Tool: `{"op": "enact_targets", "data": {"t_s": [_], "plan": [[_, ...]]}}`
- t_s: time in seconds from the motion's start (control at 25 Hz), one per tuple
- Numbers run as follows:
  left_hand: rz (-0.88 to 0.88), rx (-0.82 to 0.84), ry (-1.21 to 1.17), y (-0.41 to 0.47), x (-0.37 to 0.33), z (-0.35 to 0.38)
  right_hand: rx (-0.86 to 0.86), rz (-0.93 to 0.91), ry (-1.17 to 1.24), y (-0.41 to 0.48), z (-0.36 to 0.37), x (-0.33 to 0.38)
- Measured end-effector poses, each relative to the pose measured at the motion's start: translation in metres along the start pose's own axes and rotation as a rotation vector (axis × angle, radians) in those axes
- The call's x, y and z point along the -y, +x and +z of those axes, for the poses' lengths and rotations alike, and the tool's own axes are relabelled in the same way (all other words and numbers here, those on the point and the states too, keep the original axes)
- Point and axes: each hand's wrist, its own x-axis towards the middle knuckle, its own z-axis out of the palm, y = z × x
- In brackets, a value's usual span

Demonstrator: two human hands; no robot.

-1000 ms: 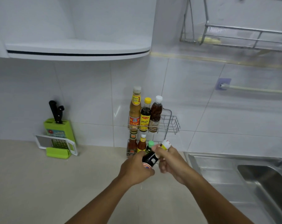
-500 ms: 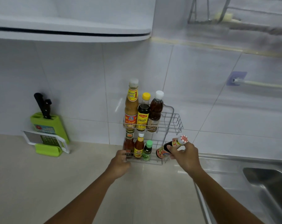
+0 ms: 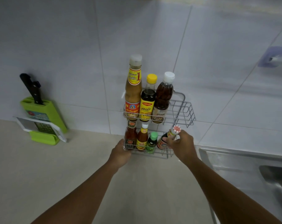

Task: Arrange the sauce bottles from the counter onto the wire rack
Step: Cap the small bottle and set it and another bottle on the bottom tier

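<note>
Sauce bottles fill most of the wire rack [image 3: 183, 110] on the white tiled wall. Far to the left, a green knife block [image 3: 43, 117] stands on the worktop [image 3: 56, 175] with a grater [image 3: 40, 126] leaning on it. On the top shelf stand a tall tan bottle [image 3: 133, 92], a dark bottle with a yellow cap [image 3: 148, 101] and a brown bottle with a white cap [image 3: 163, 97]. On the bottom shelf stand a red bottle [image 3: 130, 136], an orange bottle [image 3: 142, 138] and a little green bottle [image 3: 151, 143].

The left hand [image 3: 121, 154] rests on the left front corner of the bottom shelf; I cannot tell if it grips the wire. The right hand [image 3: 182, 144] is wrapped around a small dark bottle with a red and white cap [image 3: 167, 138]. That bottle tips to the right. Its bottom sits low in the bottom shelf, just beside the green one.

This looks like the putting-in step. Next, the right hand should stand the bottle up straight, then let go. To the right is a metal sink [image 3: 250, 167].
</note>
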Motion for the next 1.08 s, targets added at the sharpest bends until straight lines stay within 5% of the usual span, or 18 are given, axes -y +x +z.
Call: {"op": "enact_targets", "data": {"t_s": [0.48,1.08], "plan": [[0.003,-0.069,-0.075,0.034,-0.011,-0.009,0.112,0.017,-0.102,0.022,0.026,-0.012],[0.304,-0.1,0.038,0.06,-0.015,-0.005,0.15,-0.021,-0.23,0.028,0.027,-0.037]]}}
